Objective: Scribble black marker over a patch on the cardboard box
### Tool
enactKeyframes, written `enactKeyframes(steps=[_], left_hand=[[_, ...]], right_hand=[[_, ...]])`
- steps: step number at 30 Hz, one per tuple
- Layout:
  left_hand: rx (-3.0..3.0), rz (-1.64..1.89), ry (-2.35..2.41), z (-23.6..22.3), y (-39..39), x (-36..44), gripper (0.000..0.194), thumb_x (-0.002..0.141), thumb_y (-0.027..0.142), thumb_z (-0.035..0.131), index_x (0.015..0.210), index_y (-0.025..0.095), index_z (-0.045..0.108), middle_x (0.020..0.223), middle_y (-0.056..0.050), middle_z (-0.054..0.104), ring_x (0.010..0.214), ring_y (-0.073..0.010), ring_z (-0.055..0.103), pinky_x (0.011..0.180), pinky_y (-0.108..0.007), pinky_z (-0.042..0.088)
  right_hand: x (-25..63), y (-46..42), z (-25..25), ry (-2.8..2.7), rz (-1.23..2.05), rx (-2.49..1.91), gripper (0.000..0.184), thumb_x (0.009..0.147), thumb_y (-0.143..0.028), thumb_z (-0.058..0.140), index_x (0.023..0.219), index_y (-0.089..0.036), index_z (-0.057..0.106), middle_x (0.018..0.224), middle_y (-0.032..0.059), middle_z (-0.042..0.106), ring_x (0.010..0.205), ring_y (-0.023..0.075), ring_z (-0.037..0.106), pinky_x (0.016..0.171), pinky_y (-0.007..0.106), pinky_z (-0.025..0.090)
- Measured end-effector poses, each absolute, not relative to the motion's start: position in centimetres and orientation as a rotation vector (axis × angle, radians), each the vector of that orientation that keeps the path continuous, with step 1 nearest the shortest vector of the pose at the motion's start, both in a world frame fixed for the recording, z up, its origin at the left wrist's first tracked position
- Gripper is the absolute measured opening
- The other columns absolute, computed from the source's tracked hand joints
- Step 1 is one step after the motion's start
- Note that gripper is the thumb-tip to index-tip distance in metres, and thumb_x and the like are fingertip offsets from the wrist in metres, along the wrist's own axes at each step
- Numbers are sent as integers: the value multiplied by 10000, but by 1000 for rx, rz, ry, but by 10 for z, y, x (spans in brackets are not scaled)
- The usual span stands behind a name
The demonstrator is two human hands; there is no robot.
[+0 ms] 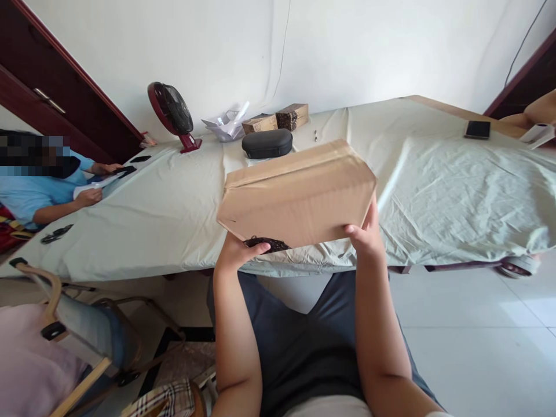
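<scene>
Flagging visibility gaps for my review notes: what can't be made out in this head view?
All in the head view:
- Contents of the large cardboard box: hidden by its walls.
- Most fingers of the left hand and right hand: behind the box.
- Inside of the black case: hidden by its shell.
- Print on the small carton: too small.
- Tiny item on the cloth: too small to identify.
- Person at far right: cut off by the edge.

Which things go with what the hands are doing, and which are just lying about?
In the job:
- cardboard box
- left hand and right hand, holding it

Probably just lying about:
- red fan
- black case
- dark flat device
- clear plastic packaging
</scene>
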State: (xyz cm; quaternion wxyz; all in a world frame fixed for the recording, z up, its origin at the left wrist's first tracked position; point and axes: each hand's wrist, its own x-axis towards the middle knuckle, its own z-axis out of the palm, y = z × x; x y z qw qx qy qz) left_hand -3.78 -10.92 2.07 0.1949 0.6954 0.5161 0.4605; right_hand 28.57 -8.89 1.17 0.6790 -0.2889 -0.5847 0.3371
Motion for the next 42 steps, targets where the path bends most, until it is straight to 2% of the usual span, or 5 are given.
enactKeyframes(steps=[15,22,27,30,42], left_hand=[[1785,886,1276,20,-102,-16,650,784,664,829,1313,293,749,1530,-73,700,1583,-322,509,1379,-469,314],[1586,1221,1286,7,-94,-55,1372,741,703,876,1742,451,-29,1834,-99,277,1648,-337,407,1291,-579,435],[1630,744,2234,5,-56,-75,770,975,611,649,1634,271,441,1708,-141,497,1602,-341,458,1316,-494,407],[1456,490,2490,-2,-10,-64,836,892,624,740,1553,158,528,1606,-303,533,1518,-532,482,1207,-718,432],[1539,117,2474,-13,78,-65,822,802,630,806,1425,108,682,1591,-310,551,1393,-524,604,1090,-560,544]], right_hand=[[253,-84,13,-1006,903,-433,1347,563,-670,1002,1704,-480,311,1719,-6,504,1635,349,430,1367,595,361],[269,-85,15,-1185,726,-479,1455,662,-602,993,1769,-440,62,1673,18,548,1614,312,463,1370,539,375],[280,-80,9,-1044,653,-599,1493,599,-635,1004,1772,-408,110,1692,32,505,1620,328,440,1378,542,346],[285,-78,5,-999,646,-647,1489,597,-614,1003,1770,-410,108,1702,33,481,1618,328,437,1375,559,340],[283,-84,4,-997,656,-698,1286,615,-609,1006,1690,-540,304,1674,-38,528,1617,334,441,1379,561,327]])
